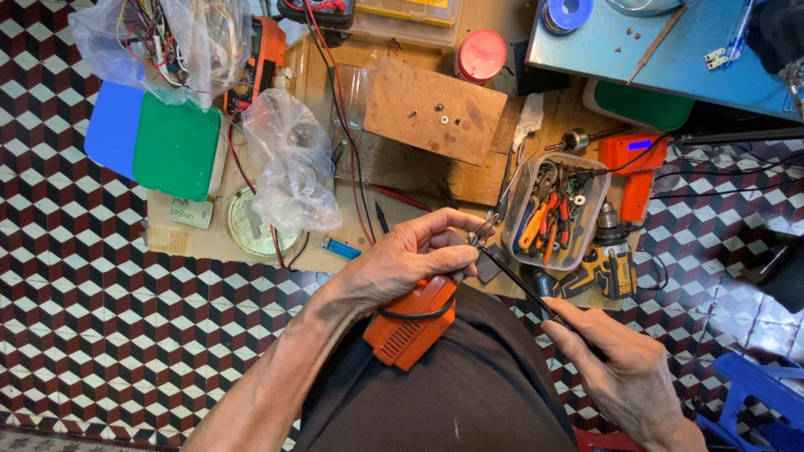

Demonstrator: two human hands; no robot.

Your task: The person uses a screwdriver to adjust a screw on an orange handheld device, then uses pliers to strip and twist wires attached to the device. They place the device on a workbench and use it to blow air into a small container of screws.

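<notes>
Head camera view: the left hand (404,258) pinches a small metal part (482,231) above an orange device (412,326) resting on the lap. The right hand (615,361) grips a black probe (515,275), tip touching the part.

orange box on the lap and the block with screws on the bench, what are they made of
The orange box looks like moulded plastic with a matte finish: uniform colour, rounded edges and vent slots along one end. The left hand rests on it. The block looks like raw, unfinished wood or board: dull brown, stained, with sawn edges and small metal screws and washers on top.
</notes>
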